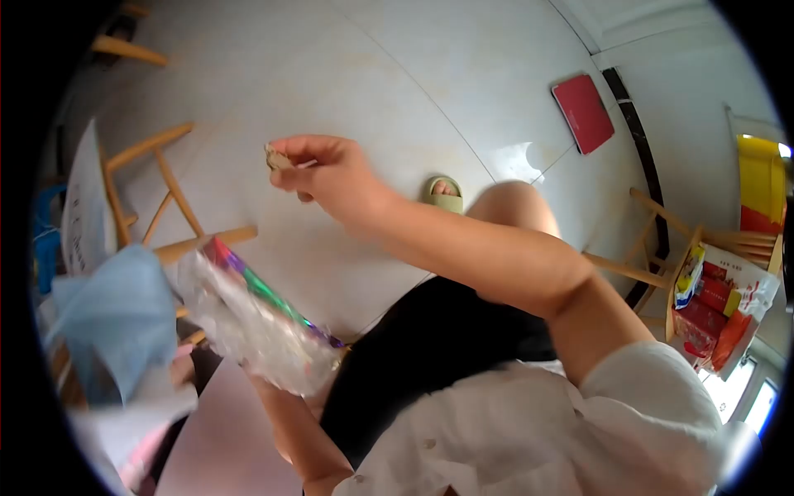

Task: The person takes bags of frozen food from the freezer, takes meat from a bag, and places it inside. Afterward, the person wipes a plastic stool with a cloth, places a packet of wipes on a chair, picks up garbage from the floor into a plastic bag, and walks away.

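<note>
My right hand (327, 169) reaches out over the floor at upper centre. Its thumb and fingers are pinched on a small tan, crumpled-looking piece (275, 157). My left forearm (304, 434) comes up from the bottom edge to a clear, crinkled plastic bag (260, 331). The bag covers my left hand, so its fingers are hidden. Along the bag's upper side runs a shiny strip (269, 289) in red, purple and green. The two hands are apart.
Wooden chair frames (169, 194) stand at left, near a light blue cloth (120, 306). A red flat object (584, 114) lies on the floor at upper right. At right, a wooden chair (641, 269) is beside a box of packages (719, 302). A green slipper (447, 201) shows near my knee.
</note>
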Demonstrator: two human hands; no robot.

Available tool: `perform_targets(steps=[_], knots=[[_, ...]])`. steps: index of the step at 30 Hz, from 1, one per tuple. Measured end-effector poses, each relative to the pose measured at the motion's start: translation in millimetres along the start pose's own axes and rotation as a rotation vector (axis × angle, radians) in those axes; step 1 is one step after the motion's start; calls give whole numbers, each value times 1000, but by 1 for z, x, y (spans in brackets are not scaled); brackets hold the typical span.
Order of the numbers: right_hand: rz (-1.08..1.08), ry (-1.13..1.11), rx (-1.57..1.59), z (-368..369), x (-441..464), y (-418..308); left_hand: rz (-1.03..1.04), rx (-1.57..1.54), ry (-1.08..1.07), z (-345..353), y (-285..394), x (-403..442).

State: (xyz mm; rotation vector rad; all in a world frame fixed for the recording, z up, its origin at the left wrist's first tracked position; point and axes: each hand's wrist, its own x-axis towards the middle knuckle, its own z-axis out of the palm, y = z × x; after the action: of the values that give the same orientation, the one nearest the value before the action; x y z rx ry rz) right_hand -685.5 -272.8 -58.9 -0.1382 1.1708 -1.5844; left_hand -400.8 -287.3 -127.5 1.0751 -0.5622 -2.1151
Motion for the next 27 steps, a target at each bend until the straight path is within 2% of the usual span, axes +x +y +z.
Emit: perform_targets(steps=[5,6,7,9,10,12,14,17,19,21,23,24,27], knots=[[200,128,-46,-12,43,6,-158,-87,-2,-14,-33,16],[253,162,-42,-15,52,8,-222,-162,34,-6,-34,18],[309,200,-27,-15,55,11,-443,-337,215,19,-26,20],[298,278,-19,-13,55,15,-339,-98,145,15,-34,16],[283,325,-41,-13,56,15,-401,-388,78,-39,-59,10],[272,398,-73,-17,51,18,-327,-200,203,-13,-47,8],[370,469,-21,-25,39,31,-171,234,239,30,-37,2],[435,568,39,-37,14,52,281,1208,34,113,-28,7],[368,630,-24,-46,4,65,430,1639,-167,147,-10,-2],[275,676,-79,-51,-7,74,395,1885,-376,163,23,-13],[243,736,-47,-49,-20,75,304,1868,-294,152,54,-33],[274,765,25,-37,-26,61,260,1858,-251,146,70,-42],[319,787,155,-1,-44,-24,9,1798,-454,180,151,-62]])
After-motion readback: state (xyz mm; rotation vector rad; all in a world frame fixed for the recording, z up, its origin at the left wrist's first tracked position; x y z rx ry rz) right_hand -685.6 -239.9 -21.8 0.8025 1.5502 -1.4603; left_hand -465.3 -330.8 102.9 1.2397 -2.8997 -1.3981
